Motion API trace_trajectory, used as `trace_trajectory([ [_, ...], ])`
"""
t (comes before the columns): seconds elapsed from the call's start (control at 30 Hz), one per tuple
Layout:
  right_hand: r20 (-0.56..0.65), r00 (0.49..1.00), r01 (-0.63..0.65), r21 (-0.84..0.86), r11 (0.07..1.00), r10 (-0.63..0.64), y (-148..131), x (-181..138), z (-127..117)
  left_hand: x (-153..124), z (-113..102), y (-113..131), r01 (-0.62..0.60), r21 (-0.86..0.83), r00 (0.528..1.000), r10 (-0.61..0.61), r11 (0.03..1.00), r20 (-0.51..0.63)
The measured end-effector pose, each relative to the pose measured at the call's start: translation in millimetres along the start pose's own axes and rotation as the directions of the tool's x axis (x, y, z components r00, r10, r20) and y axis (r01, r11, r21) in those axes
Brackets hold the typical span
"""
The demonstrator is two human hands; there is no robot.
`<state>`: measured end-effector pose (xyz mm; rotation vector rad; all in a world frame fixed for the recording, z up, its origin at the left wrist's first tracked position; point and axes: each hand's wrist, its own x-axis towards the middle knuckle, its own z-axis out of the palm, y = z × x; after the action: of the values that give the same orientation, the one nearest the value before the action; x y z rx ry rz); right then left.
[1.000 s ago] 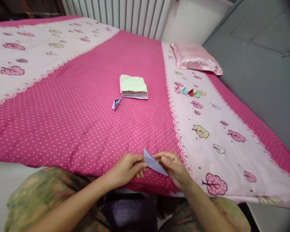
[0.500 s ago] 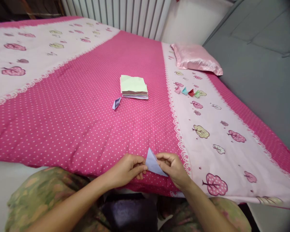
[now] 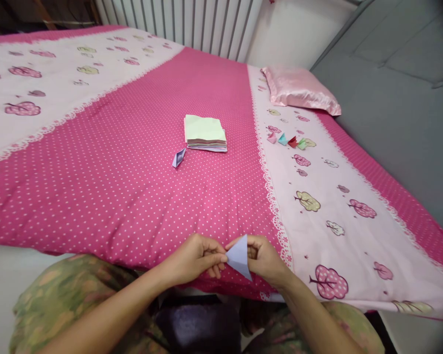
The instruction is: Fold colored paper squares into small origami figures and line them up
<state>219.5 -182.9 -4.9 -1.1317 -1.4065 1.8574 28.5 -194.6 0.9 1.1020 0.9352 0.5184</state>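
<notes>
A folded lilac paper triangle (image 3: 239, 258) is held up at the near edge of the bed. My left hand (image 3: 199, 258) pinches its left corner between thumb and fingers. Bent around the paper's right side is my right hand (image 3: 266, 258), its index finger reaching behind the sheet and its fingertips partly hidden by it. Farther off, a small lilac paper boat (image 3: 178, 158) lies beside a stack of square coloured paper (image 3: 205, 129) with a pale green sheet on top.
A row of small folded paper boats stands on the right: pink (image 3: 272, 138), blue (image 3: 282, 139), red (image 3: 293, 142) and green (image 3: 302, 143). Behind them rests a pink satin pillow (image 3: 300, 91). A grey headboard (image 3: 398, 98) borders the pink dotted bedsheet (image 3: 133, 162).
The paper triangle has been turned in my hands, so its point now faces left and its long edge right. My right hand's fingers have shifted behind it.
</notes>
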Motion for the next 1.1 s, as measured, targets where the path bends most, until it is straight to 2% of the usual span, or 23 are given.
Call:
trace_trajectory([
  [0.1,-0.014,0.999,0.040,-0.052,0.998,-0.041,1,0,2,3,1,-2,0.026,-0.070,1.000,-0.027,0.997,-0.010],
  [0.3,-0.093,0.983,0.139,-0.193,0.971,-0.160,1,0,8,6,5,-5,-0.023,-0.082,0.998,0.018,0.996,-0.068],
  [0.43,-0.172,0.962,0.180,-0.175,0.968,-0.211,5,0,12,7,10,-5,-0.064,-0.088,0.991,0.052,0.994,-0.127],
  [0.5,-0.279,0.926,0.213,-0.173,0.962,-0.256,9,1,16,8,13,-6,-0.120,-0.116,0.972,0.093,0.986,-0.214],
  [0.6,-0.469,0.815,0.271,-0.212,0.939,-0.341,13,2,22,5,20,-5,-0.239,-0.083,0.932,0.205,0.967,-0.299],
  [0.67,-0.539,0.754,0.294,-0.234,0.927,-0.375,14,3,26,1,24,-5,-0.303,-0.013,0.920,0.289,0.953,-0.263],
  [0.77,-0.571,0.715,0.295,-0.277,0.914,-0.404,15,5,29,-5,32,-8,-0.366,0.102,0.900,0.380,0.925,-0.215],
  [0.8,-0.573,0.709,0.290,-0.293,0.911,-0.410,15,5,30,-6,34,-11,-0.380,0.158,0.880,0.409,0.912,-0.243],
  [0.83,-0.577,0.704,0.284,-0.305,0.909,-0.414,15,6,30,-6,37,-14,-0.393,0.235,0.841,0.451,0.889,-0.300],
  [0.87,-0.585,0.698,0.279,-0.311,0.909,-0.414,14,6,30,-7,38,-17,-0.403,0.340,0.770,0.516,0.850,-0.377],
  [0.93,-0.604,0.690,0.263,-0.304,0.916,-0.398,12,7,30,-7,40,-22,-0.393,0.592,0.546,0.696,0.704,-0.466],
  [0.97,-0.612,0.689,0.254,-0.297,0.920,-0.388,12,7,30,-7,41,-24,-0.370,0.699,0.446,0.777,0.612,-0.444],
  [1.0,-0.617,0.691,0.245,-0.292,0.925,-0.378,11,7,30,-7,40,-25,-0.349,0.776,0.385,0.835,0.525,-0.392],
  [1.03,-0.617,0.695,0.236,-0.290,0.928,-0.370,11,7,31,-8,40,-26,-0.341,0.823,0.367,0.870,0.455,-0.329],
  [1.1,-0.604,0.707,0.230,-0.295,0.927,-0.367,11,6,33,-8,39,-25,-0.353,0.850,0.410,0.881,0.391,-0.235],
])
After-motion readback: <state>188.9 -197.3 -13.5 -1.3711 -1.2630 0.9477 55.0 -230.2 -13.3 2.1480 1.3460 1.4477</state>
